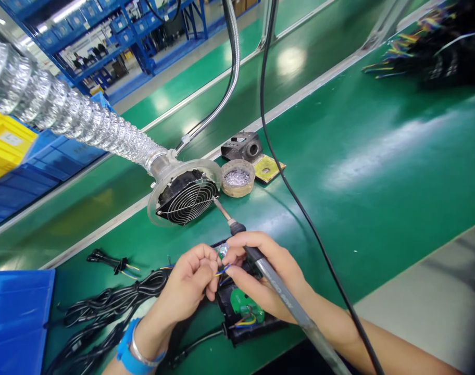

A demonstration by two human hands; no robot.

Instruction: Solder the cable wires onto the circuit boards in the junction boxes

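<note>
My right hand point(274, 268) is closed around a grey soldering iron point(280, 297), whose tip points up and left toward a round fan-fronted fume extractor point(190, 200). Its thumb and fingertips also meet at the blue and yellow wires point(222, 271). My left hand point(190, 278) pinches the same thin wires from the other side. Below both hands lies an open black housing point(239, 337) with a green circuit board point(241, 301) inside, partly covered by my right hand. Yellow and other coloured leads sit on the board's lower part. A black cable enters the housing at its left.
Black coiled cables point(116, 297) lie left, near a blue bin point(16, 317). Behind the hands stand a tub of solder bits point(237, 178), a yellow sponge point(267, 169) and an iron holder point(243, 147). A black cord point(296, 192) hangs across the bench; a wire pile point(440, 49) lies far right.
</note>
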